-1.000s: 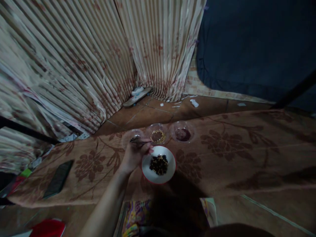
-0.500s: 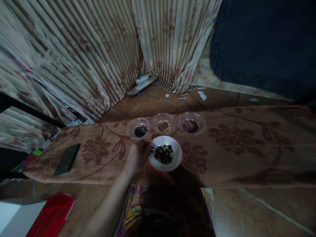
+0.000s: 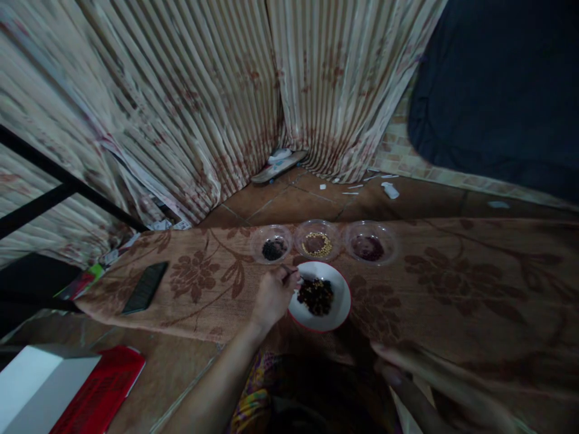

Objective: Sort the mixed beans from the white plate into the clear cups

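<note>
A white bowl with a red rim (image 3: pixel 340 310) stands on the cloth-covered surface, with a mix of dark and yellow beans (image 3: pixel 316 295) in it. At its left rim is my left hand (image 3: pixel 274 295), fingers pinched together around something thin and dark that I cannot make out. My right hand (image 3: pixel 407 377) is low at the right, off the bowl, blurred, its fingers stretched out with nothing seen in them. Behind the bowl are three clear plastic bowls: one with black beans (image 3: pixel 274 248), one with yellow beans (image 3: pixel 316 245), one with dark red beans (image 3: pixel 370 247).
A dark phone (image 3: pixel 145 288) lies on the brown floral cloth (image 3: pixel 452 289) at the left. On the floor are a white box (image 3: pixel 40 386), a red packet (image 3: pixel 102 389) and a skateboard (image 3: pixel 279 167). Striped curtains (image 3: pixel 217 90) hang behind.
My right hand has come into view at the lower right. My left hand remains pinched at the bowl's left rim. The whole view has shifted, moving the scene right and slightly down.
</note>
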A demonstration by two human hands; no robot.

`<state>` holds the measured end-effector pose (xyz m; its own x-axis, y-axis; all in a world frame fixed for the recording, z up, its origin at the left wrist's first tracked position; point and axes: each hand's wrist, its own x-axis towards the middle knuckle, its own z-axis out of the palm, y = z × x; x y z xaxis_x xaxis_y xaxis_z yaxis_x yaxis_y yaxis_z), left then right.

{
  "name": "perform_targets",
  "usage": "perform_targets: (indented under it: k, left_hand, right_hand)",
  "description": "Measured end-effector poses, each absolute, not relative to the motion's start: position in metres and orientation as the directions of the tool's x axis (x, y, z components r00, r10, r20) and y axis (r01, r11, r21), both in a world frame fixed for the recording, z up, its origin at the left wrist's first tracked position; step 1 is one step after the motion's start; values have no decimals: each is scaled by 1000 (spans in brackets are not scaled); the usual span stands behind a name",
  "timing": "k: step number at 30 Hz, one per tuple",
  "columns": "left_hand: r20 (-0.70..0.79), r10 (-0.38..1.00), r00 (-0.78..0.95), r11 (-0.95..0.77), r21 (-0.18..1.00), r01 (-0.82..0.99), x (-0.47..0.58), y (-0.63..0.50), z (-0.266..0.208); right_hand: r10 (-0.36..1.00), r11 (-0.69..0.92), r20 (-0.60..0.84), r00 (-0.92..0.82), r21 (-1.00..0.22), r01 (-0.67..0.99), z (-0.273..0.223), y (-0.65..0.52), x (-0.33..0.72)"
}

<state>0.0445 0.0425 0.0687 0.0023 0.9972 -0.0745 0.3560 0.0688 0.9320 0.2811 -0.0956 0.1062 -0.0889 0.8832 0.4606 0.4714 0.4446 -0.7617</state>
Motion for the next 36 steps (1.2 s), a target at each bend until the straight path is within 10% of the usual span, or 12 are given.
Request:
perform_targets:
  k: [12, 36]
  left_hand:
    - [-48, 999, -23, 53, 933, 357, 48, 36, 57]
    - [122, 993, 9, -104, 804, 585, 52, 16, 56]
  right_hand:
    - [852, -21, 231, 470, -882, 471, 15, -72, 298]
    - [840, -158, 51, 540, -929, 335, -21, -68, 292]
